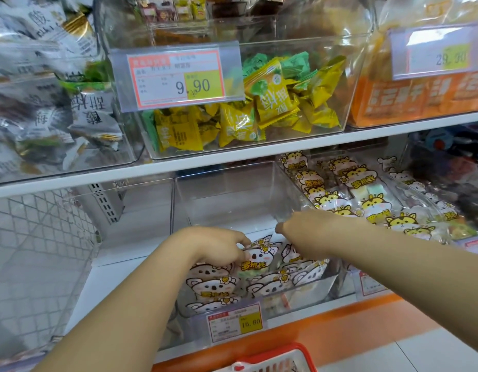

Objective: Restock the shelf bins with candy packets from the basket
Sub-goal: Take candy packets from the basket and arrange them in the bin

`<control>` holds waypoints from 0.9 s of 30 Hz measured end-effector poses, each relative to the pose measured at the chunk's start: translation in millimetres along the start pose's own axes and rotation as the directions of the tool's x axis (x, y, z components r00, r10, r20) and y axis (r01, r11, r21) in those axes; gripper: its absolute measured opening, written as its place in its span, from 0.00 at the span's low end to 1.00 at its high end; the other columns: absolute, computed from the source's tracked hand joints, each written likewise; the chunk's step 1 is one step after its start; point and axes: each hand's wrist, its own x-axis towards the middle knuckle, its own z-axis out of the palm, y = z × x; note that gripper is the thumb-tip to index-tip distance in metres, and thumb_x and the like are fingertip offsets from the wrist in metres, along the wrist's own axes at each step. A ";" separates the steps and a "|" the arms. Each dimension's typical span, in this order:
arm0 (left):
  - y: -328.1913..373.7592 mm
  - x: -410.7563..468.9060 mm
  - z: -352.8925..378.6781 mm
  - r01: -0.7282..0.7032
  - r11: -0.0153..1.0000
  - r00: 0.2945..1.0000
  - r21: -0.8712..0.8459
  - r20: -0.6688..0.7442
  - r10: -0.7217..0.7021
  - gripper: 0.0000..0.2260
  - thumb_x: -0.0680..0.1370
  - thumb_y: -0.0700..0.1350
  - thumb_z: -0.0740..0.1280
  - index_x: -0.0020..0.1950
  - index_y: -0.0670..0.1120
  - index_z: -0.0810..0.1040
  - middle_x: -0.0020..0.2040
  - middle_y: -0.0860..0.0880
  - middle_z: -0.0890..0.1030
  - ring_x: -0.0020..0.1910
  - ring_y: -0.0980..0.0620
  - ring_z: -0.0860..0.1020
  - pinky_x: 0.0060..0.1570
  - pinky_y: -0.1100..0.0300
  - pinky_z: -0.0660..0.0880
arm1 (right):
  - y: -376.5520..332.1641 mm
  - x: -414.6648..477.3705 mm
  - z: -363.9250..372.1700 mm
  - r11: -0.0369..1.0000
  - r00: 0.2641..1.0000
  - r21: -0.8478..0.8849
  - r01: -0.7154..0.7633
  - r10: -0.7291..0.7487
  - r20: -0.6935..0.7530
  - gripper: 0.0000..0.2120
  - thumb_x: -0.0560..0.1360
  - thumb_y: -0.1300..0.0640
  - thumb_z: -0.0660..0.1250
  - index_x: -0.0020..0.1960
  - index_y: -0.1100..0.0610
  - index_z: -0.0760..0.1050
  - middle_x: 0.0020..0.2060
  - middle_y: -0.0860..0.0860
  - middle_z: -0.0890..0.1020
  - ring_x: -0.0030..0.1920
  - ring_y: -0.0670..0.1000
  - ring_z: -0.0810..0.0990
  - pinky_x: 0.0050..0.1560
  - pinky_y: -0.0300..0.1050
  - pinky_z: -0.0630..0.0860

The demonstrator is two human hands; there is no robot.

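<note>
I see both hands inside clear bin [227, 200] on lower shelf. Left hand [219, 245]: grip pinching top edge of koala packet [259, 257], which stands upright among other koala packets [213, 285] at bin's front. Right hand [305, 228] near bin's right wall, fingers pointing down behind own knuckles, hidden; I cannot tell its grip. Packet print partly blurred. Red basket [283, 357] below bin, cut off by frame edge, contents hard to make out. Price tag [236, 322] on bin front covers lowest packets.
</note>
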 end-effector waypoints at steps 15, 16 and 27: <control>-3.4 -5.1 6.1 -0.010 0.996 1.000 -0.092 0.025 0.012 0.25 0.83 0.59 0.61 0.79 0.59 0.60 0.72 0.52 0.73 0.70 0.50 0.72 0.71 0.52 0.66 | -16.7 23.0 -3.6 0.917 0.986 0.365 0.163 -0.159 -0.040 0.32 0.74 0.44 0.73 0.74 0.49 0.68 0.65 0.50 0.75 0.61 0.52 0.74 0.54 0.43 0.68; -4.0 -5.0 7.6 -0.014 0.995 1.000 -0.094 0.007 0.015 0.25 0.82 0.60 0.61 0.79 0.59 0.60 0.71 0.52 0.75 0.68 0.51 0.73 0.70 0.52 0.67 | -16.1 23.2 -3.8 0.919 0.987 0.361 0.158 -0.154 -0.039 0.31 0.74 0.45 0.73 0.74 0.50 0.68 0.64 0.50 0.75 0.58 0.52 0.74 0.54 0.43 0.69; -7.8 -6.9 14.5 0.000 1.000 0.998 0.013 -0.055 0.001 0.29 0.76 0.62 0.67 0.76 0.59 0.66 0.73 0.52 0.72 0.69 0.51 0.72 0.68 0.53 0.71 | -16.9 21.5 -14.4 0.925 0.975 0.333 0.182 -0.214 0.063 0.31 0.75 0.44 0.71 0.76 0.46 0.67 0.70 0.47 0.74 0.66 0.52 0.74 0.66 0.49 0.72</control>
